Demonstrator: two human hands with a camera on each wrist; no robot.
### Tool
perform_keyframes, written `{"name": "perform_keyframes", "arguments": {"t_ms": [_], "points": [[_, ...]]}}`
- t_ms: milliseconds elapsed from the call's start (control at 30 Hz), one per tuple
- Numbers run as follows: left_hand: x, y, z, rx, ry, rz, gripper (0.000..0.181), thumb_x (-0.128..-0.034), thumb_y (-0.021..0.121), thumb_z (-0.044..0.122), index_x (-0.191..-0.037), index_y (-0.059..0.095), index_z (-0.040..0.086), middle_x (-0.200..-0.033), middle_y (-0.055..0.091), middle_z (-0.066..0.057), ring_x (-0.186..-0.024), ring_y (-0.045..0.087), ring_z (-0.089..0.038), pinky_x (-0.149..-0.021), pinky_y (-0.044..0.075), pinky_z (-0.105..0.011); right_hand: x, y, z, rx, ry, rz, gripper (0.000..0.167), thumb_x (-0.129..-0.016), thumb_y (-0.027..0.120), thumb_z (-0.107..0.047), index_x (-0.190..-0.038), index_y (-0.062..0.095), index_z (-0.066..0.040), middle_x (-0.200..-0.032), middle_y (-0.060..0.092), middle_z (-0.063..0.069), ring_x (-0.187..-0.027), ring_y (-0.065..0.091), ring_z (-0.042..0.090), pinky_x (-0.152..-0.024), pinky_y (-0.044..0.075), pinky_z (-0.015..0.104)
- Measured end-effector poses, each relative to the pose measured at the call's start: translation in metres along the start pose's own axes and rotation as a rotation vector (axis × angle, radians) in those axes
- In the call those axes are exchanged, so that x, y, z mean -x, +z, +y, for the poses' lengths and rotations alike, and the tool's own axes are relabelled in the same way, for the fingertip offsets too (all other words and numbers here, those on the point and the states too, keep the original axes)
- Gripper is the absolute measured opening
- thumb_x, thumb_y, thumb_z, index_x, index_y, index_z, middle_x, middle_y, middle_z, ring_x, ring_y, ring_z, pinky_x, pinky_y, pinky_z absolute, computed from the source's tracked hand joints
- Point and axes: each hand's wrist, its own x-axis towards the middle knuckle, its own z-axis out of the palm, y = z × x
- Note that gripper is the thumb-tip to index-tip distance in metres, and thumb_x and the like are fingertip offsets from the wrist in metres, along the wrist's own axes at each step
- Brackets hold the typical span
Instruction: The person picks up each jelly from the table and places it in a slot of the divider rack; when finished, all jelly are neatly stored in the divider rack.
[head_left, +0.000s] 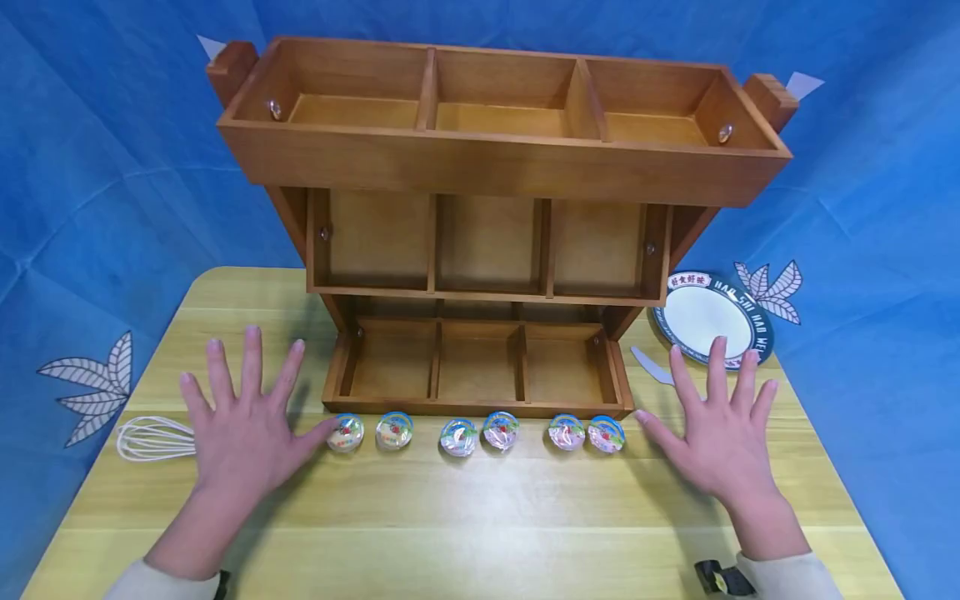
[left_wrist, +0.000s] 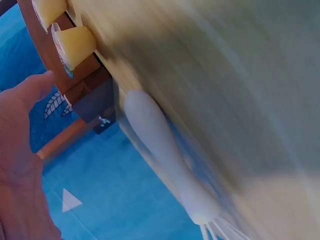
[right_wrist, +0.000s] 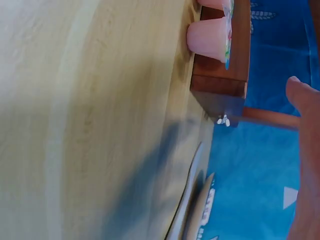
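Observation:
My left hand (head_left: 243, 437) hovers over the table with its fingers spread and holds nothing. Below it lies a white whisk (head_left: 156, 439); the hand hides its handle in the head view, but the left wrist view shows that handle (left_wrist: 160, 150). The left thumb tip overlaps the leftmost yellowish jelly cup (head_left: 346, 433) in the head view, while the left wrist view shows a gap. My right hand (head_left: 720, 442), also spread and holding nothing, is above the table near a white knife-like utensil (head_left: 651, 365), partly hidden. Several lidded jelly cups stand in a row, including a pink one (right_wrist: 207, 39).
A three-tier wooden rack (head_left: 487, 162) with divided compartments stands behind the cups. To its right, a green-rimmed plate (head_left: 762, 329) lies on the wooden table (head_left: 480, 533). A blue cloth (head_left: 862, 167) with leaf prints surrounds the table.

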Motion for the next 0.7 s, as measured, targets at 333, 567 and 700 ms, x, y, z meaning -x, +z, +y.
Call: {"name": "perform_keyframes", "arguments": {"t_ms": [333, 567, 700], "points": [[0.032, 0.01, -0.005, 0.372, 0.06, 0.191, 0.104, -0.0713, 0.081, 0.046, -0.157, 0.032, 0.013, -0.162, 0.003, -0.028, -0.14, 0.011, -0.06, -0.107, 0.014, -0.075, 0.019, 0.004, 0.011, -0.382, 0.019, 0.114, 0.082, -0.092, 0.071, -0.032, -0.159, 0.028, -0.016, -0.165, 0.004, 0.014, -0.147, -0.002, 0.046, -0.11, -0.002, 0.072], [0.036, 0.028, 0.021, 0.726, 0.039, 0.214, 0.092, -0.0684, 0.09, 0.024, -0.147, 0.047, 0.005, -0.148, 0.038, -0.026, -0.126, 0.041, -0.052, -0.09, 0.039, -0.073, 0.014, 0.021, -0.001, -0.716, 0.146, 0.21, 0.071, -0.088, 0.076, -0.006, -0.151, 0.046, -0.019, -0.148, 0.048, 0.007, -0.122, 0.051, 0.014, -0.091, 0.047, 0.018], [0.033, 0.035, 0.035, 0.864, 0.038, 0.186, 0.086, -0.0667, 0.093, 0.013, -0.141, 0.051, 0.002, -0.139, 0.048, -0.019, -0.116, 0.053, -0.038, -0.094, 0.049, -0.055, 0.004, 0.029, -0.007, -0.935, 0.211, 0.2, 0.06, -0.092, 0.071, -0.002, -0.147, 0.05, -0.01, -0.143, 0.052, 0.005, -0.11, 0.057, 0.012, -0.08, 0.05, 0.013]]}}
